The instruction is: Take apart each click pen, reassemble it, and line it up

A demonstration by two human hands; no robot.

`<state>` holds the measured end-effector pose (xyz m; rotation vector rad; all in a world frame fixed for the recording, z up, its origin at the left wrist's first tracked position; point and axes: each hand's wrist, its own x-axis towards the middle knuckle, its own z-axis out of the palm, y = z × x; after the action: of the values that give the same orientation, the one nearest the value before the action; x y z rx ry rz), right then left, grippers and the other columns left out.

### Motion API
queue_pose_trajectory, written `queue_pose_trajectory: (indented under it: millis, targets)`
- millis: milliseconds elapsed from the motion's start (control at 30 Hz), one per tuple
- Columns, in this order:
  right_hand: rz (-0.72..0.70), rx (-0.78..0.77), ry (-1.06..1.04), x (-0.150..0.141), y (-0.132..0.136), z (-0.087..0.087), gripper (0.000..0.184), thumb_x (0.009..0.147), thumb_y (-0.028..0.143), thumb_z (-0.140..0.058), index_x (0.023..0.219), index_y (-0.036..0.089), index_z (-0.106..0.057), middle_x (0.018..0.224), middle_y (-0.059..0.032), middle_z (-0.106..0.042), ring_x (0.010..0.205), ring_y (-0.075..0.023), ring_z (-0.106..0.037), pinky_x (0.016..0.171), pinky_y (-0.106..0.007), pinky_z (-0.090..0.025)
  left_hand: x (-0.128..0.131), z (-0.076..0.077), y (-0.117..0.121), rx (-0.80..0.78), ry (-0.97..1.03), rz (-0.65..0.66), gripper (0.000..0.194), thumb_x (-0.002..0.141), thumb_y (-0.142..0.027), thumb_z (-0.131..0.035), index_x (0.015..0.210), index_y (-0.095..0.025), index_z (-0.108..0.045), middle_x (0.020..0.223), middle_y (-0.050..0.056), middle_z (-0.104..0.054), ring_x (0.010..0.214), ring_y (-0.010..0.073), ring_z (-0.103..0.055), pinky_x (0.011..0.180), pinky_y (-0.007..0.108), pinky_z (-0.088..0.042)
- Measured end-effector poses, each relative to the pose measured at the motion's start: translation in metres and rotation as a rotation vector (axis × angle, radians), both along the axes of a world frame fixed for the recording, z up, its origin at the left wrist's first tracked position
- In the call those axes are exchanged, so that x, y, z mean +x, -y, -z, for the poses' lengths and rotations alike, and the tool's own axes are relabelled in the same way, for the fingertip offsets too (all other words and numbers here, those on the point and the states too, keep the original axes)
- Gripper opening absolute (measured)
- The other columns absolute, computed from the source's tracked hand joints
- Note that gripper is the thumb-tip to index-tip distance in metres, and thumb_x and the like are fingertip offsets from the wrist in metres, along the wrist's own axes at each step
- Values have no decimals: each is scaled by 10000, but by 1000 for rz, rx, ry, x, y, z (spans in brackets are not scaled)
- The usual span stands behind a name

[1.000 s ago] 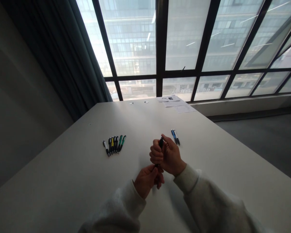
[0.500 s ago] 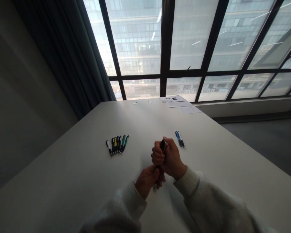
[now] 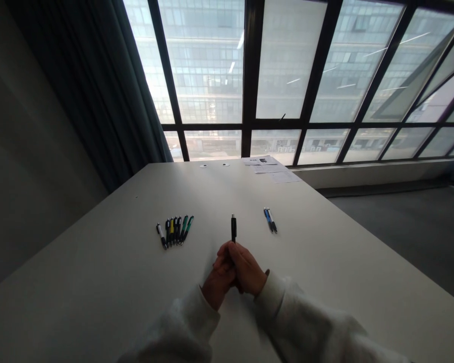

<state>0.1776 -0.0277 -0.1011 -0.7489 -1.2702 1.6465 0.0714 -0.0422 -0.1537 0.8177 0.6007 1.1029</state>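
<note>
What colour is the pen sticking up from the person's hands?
The pen is black, and it shows best in the head view.

Off-white fuzzy sweatshirt (image 3: pixel 310 322), thick and baggy. Left sleeve (image 3: pixel 177 322) and right sleeve (image 3: pixel 287 307) bunch in soft wrinkles, each ending in a snug cuff band (image 3: pixel 272 295) at the wrist. Left hand (image 3: pixel 217 282) and right hand (image 3: pixel 245 269) bare past the cuffs.

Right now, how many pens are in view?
10: seven pens bunched on the table, two pens further right, one pen upright between the left hand and right hand. The bunch could hide more.
</note>
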Motion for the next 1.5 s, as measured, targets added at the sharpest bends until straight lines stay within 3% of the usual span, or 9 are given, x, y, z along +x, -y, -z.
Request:
queue_pose_trajectory:
  millis: [300,500,700,900,1000,1067,1133,1267,1500]
  targets:
    - [-4,93,-78,2,9,13,439,950,542,-376,986,167,-601,846,-60,-667,721,-157,-614,605,-249,-461,2,-1,1,-81,-74,-22,467,730,-492,-732,1075,-188,-649,632,15,-646,488,167,-602,413,251,-439]
    - [185,115,61,8,-7,20,213,871,384,-546,885,174,-578,703,28,-535,565,-104,-494,538,-223,-397,8,-14,-3,-166,83,-106,420,659,-439,-805,930,-140,-688,931,105,-714,1043,295,-621,826,370,-509]
    - [281,158,222,10,-10,26,182,820,337,-586,754,184,-513,636,38,-509,563,-124,-519,534,-240,-407,6,-17,-5,-207,97,-89,387,652,-424,-802,866,-116,-706,1040,140,-704,1164,339,-546,904,425,-475]
    - [298,205,381,7,-12,25,194,858,350,-510,741,196,-492,627,31,-527,592,-141,-550,584,-252,-439,8,-17,-5,-222,81,-96,419,596,-473,-816,799,-127,-693,934,111,-713,989,300,-630,785,382,-510]
    - [460,323,804,19,-25,22,220,926,309,-379,790,191,-505,708,-5,-596,685,-150,-589,648,-248,-445,8,-16,-6,-202,-25,-104,511,588,-556,-803,832,-122,-686,879,91,-703,793,227,-660,680,334,-509]
    - [468,365,1186,31,-37,20,239,949,271,-318,870,184,-527,776,-34,-648,747,-163,-625,683,-256,-448,7,-16,-7,-204,-123,-131,555,556,-581,-812,840,-124,-676,824,67,-692,677,180,-645,624,309,-497]
    - [455,345,1353,43,-46,20,198,917,261,-381,899,163,-553,811,-87,-679,763,-218,-656,681,-303,-451,7,-17,-7,-212,-188,-132,570,529,-586,-822,827,-126,-665,756,44,-677,620,154,-626,591,290,-484]
    - [450,300,1492,55,-54,27,196,887,251,-435,939,125,-576,864,-170,-694,789,-304,-686,673,-366,-459,7,-18,-6,-184,-255,-69,544,543,-575,-819,794,-122,-653,675,28,-653,585,126,-600,557,259,-460]
    - [399,322,1568,58,-57,33,197,949,230,-396,1054,114,-516,1012,-184,-670,867,-275,-693,685,-327,-465,6,-16,-6,-155,-278,-42,490,577,-537,-816,777,-124,-644,656,23,-648,557,109,-580,535,247,-447]
